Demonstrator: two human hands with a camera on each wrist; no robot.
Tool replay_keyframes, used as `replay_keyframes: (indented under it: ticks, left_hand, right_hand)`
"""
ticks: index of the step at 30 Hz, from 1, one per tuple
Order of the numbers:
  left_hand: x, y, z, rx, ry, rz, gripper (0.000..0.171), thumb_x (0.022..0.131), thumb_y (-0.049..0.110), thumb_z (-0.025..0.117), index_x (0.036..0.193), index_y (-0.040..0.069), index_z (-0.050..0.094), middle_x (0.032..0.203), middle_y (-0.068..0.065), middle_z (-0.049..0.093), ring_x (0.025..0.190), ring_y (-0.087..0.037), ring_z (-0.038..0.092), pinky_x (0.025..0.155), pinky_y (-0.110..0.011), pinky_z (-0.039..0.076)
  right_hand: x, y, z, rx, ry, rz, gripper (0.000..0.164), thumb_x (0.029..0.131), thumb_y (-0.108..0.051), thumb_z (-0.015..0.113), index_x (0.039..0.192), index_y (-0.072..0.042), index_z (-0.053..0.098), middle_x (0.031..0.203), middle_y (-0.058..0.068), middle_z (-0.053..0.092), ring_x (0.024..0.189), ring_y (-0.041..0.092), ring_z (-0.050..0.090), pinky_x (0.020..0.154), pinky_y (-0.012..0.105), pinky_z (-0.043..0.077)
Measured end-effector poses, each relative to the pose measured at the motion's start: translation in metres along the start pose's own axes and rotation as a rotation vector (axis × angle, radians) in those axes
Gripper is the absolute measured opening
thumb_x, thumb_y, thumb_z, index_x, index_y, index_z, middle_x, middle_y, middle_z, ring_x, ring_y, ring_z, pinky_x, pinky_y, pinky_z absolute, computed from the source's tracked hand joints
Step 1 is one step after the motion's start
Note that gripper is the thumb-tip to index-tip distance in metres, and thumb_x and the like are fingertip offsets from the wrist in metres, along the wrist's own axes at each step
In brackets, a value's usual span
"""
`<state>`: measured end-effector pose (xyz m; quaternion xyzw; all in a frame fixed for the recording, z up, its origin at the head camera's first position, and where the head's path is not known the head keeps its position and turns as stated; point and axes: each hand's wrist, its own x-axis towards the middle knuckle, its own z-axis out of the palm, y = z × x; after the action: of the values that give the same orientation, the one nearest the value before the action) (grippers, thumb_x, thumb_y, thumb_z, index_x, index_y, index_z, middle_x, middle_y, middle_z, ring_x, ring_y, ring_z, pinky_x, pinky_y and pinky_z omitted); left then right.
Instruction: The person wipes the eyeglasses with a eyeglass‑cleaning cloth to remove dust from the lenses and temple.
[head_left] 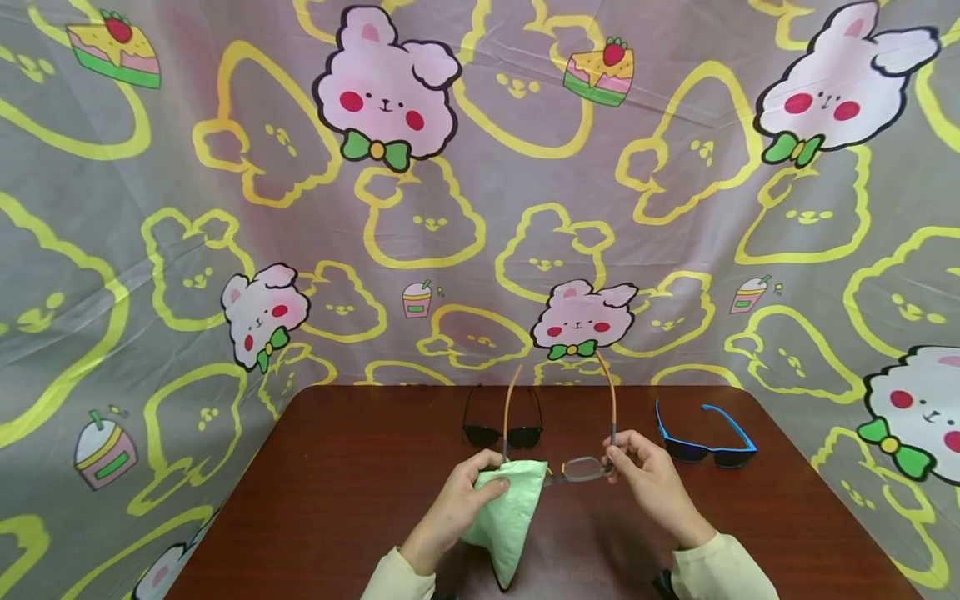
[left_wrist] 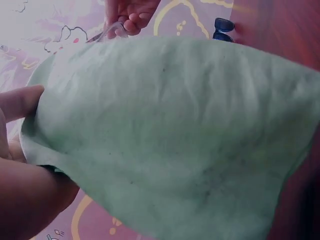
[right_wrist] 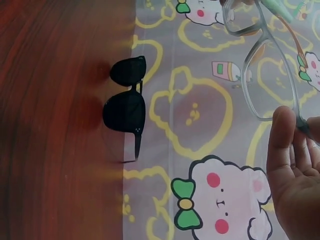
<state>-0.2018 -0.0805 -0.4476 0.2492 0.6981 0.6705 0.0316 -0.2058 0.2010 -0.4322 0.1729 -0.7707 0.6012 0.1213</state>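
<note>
Clear-framed eyeglasses with thin orange temples (head_left: 583,470) are held up between the hands, front running crosswise, temples pointing away. At their right hinge, the right hand (head_left: 647,475) pinches the frame; at their left end, the left hand (head_left: 467,497) pinches a pale-green fabric cloth (head_left: 517,510) hiding that lens. Black sunglasses (head_left: 522,437) lie beyond them, blue-framed sunglasses (head_left: 688,452) rightward.

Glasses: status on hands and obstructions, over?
Left hand pinching green cloth. Right hand holding glasses, raised, unfolded. Cloth hides one half in head view.
</note>
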Motion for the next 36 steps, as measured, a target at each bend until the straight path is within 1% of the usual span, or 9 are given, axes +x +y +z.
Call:
replay_keyframes:
  ticks: [5,12,17,22,24,27,31,34,36]
  left_hand:
    - [0.0,0.003,-0.003,0.004,0.013,0.0,0.028,0.09,0.007,0.061,0.116,-0.006,0.06,0.107,-0.009,0.061,0.085,-0.008,0.056,0.074,-0.023,0.047]
    - [0.002,0.006,-0.005,0.023,0.011,-0.03,0.02,0.091,0.009,0.061,0.108,-0.002,0.063,0.094,-0.003,0.061,0.074,-0.009,0.056,0.065,-0.025,0.048]
    - [0.002,0.019,0.001,0.061,0.129,0.019,0.015,0.088,0.001,0.063,0.102,-0.002,0.065,0.1,-0.009,0.062,0.087,-0.011,0.056,0.073,-0.024,0.046]
    - [0.007,0.007,0.002,0.107,0.231,0.102,0.013,0.085,0.002,0.067,0.098,0.003,0.068,0.109,-0.013,0.056,0.103,-0.023,0.051,0.083,-0.026,0.045]
    - [0.009,-0.003,0.002,0.173,0.277,0.135,0.013,0.085,0.007,0.069,0.098,0.007,0.069,0.106,-0.009,0.053,0.099,-0.023,0.05,0.08,-0.026,0.044]
    - [0.008,-0.003,0.004,0.32,0.351,0.174,0.014,0.083,0.01,0.071,0.097,0.013,0.07,0.097,-0.006,0.049,0.088,-0.019,0.048,0.073,-0.025,0.045]
    - [0.008,-0.002,0.006,0.521,0.422,0.225,0.015,0.081,0.011,0.073,0.092,0.02,0.071,0.082,-0.001,0.046,0.072,-0.009,0.044,0.059,-0.021,0.041]
    - [0.008,-0.001,0.006,0.575,0.417,0.249,0.012,0.082,0.01,0.072,0.09,0.019,0.071,0.072,0.005,0.042,0.063,-0.004,0.038,0.053,-0.018,0.035]
    - [0.007,0.0,0.006,0.56,0.4,0.252,0.012,0.084,0.008,0.07,0.09,0.018,0.071,0.068,0.008,0.041,0.059,-0.003,0.037,0.051,-0.018,0.034]
  right_hand:
    - [0.0,0.0,-0.003,-0.071,0.013,-0.043,0.01,0.095,-0.004,0.055,0.099,0.003,0.059,0.081,0.013,0.064,0.067,0.021,0.062,0.059,0.034,0.054]
    - [-0.001,0.0,-0.008,-0.107,-0.014,-0.088,0.01,0.094,-0.002,0.055,0.101,0.003,0.06,0.081,0.013,0.065,0.067,0.02,0.062,0.058,0.034,0.054]
    - [-0.003,-0.008,-0.006,-0.126,-0.027,-0.114,0.009,0.093,0.003,0.054,0.1,0.002,0.06,0.08,0.014,0.065,0.064,0.017,0.061,0.057,0.032,0.053]
    - [-0.007,-0.027,-0.003,-0.152,-0.03,-0.133,0.009,0.091,0.006,0.054,0.097,0.003,0.06,0.077,0.015,0.064,0.062,0.011,0.059,0.056,0.028,0.052]
    - [-0.008,-0.032,-0.001,-0.156,-0.03,-0.132,0.008,0.091,0.007,0.055,0.096,0.003,0.06,0.076,0.015,0.063,0.06,0.015,0.059,0.055,0.028,0.052]
    - [-0.008,-0.034,0.0,-0.163,-0.027,-0.124,0.007,0.091,0.006,0.055,0.095,0.003,0.06,0.075,0.014,0.063,0.059,0.02,0.059,0.055,0.028,0.052]
    - [-0.007,-0.035,0.001,-0.169,-0.016,-0.11,0.007,0.091,0.006,0.055,0.094,0.002,0.06,0.075,0.015,0.063,0.059,0.016,0.059,0.055,0.028,0.052]
    - [-0.007,-0.035,0.002,-0.174,-0.003,-0.105,0.007,0.091,0.006,0.056,0.094,0.002,0.061,0.075,0.016,0.063,0.059,0.01,0.059,0.055,0.028,0.052]
    - [-0.007,-0.036,0.003,-0.183,0.002,-0.105,0.007,0.09,0.006,0.056,0.093,0.002,0.061,0.074,0.015,0.063,0.06,0.009,0.058,0.054,0.028,0.052]
